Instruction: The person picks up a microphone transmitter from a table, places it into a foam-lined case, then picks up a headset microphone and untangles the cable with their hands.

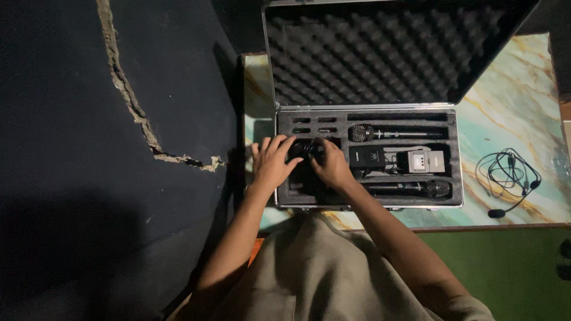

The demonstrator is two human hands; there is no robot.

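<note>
The black device (306,148) sits in the left foam compartment of the open aluminium case (369,157), small and probably light, rigid; best gripped by its sides. Left hand (272,161) rests spread over it, right hand (333,168) curled against it; whether either grips, I cannot tell. Beside lie two handheld microphones (392,132), (416,188) and a bodypack transmitter (367,157).

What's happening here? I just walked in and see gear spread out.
A person leans over an open foam-lined case on a marble-patterned table. Both the left hand and the right hand are on a dark item in the left compartment. Two microphones lie in their slots, and a headset mic with cable lies beside the case.
</note>
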